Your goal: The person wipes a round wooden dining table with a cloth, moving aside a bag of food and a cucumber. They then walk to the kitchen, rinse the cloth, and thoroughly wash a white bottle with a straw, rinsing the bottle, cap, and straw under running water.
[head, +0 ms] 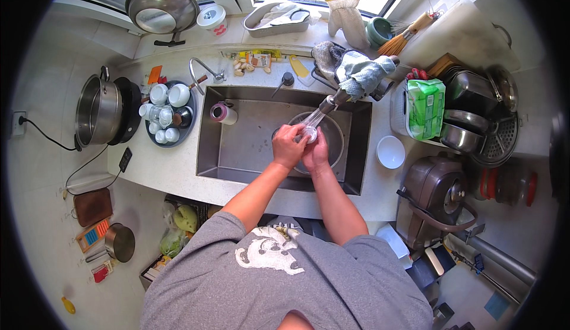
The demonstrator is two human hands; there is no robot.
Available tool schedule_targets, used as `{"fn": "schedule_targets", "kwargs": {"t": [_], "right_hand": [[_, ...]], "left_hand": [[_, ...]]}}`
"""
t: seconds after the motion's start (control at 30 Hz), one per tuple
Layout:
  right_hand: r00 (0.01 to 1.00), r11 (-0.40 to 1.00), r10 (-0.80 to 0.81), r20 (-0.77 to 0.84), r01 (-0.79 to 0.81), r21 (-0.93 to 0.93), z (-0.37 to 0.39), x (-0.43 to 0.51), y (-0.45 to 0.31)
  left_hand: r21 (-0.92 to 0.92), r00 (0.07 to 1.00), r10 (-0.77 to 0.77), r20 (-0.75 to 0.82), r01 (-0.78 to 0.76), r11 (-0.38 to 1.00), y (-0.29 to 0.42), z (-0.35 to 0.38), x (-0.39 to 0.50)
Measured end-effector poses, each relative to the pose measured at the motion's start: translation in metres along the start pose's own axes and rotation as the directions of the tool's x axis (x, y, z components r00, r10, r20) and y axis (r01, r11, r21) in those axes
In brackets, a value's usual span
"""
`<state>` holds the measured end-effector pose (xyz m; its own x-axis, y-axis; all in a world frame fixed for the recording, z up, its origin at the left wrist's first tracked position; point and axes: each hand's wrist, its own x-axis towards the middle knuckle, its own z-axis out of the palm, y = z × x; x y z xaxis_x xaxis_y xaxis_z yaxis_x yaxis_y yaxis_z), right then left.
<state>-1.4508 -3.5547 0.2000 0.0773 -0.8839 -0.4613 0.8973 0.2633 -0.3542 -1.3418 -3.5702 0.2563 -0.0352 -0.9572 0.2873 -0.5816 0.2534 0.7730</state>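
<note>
A small whitish or clear cup point(309, 134) is held between my two hands under running water. My left hand point(288, 146) grips it from the left, fingers at its rim. My right hand point(317, 151) cradles it from the right and below. Water streams down from the faucet spout point(328, 103) onto the cup. Beneath my hands, a round metal basin point(340, 139) stands in the stainless-steel sink point(242, 145); my hands hide part of it. A pink-rimmed white cup or bottle point(224, 113) is in the sink's far left corner.
Left of the sink, a grey round tray point(192, 123) carries several cups. A white bowl point(391, 152) sits on the right counter, near an electric hot-water pot point(429, 201). Cloths point(363, 71) drape over the faucet. A thin curved tap point(196, 65) rises behind the sink.
</note>
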Motion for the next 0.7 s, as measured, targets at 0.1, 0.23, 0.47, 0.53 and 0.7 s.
{"fn": "schedule_targets", "kwargs": {"t": [0.1,0.23,0.47,0.53,0.7], "right_hand": [[0.999,0.99,-0.048,0.019,0.045,0.134,-0.005,0.006,0.013],[0.995,0.98,-0.094,0.026,0.088,0.18,0.0,0.014,0.02],[0.986,0.98,-0.162,0.029,0.158,0.119,0.023,0.007,0.0],[0.991,0.982,-0.132,0.018,0.129,0.137,0.023,0.006,-0.005],[0.988,0.979,-0.124,0.089,0.106,0.176,0.015,0.012,-0.006]], "left_hand": [[0.05,0.997,0.039,-0.072,-0.035,0.998,-0.001,0.0,-0.001],[-0.068,0.995,-0.03,-0.094,0.024,0.997,-0.004,0.003,0.003],[-0.197,0.995,0.007,-0.097,-0.026,0.98,0.005,0.006,0.014],[-0.225,0.995,-0.009,-0.103,-0.014,0.974,0.008,0.006,0.016],[-0.231,0.993,-0.022,-0.113,-0.005,0.973,0.01,0.007,0.017]]}}
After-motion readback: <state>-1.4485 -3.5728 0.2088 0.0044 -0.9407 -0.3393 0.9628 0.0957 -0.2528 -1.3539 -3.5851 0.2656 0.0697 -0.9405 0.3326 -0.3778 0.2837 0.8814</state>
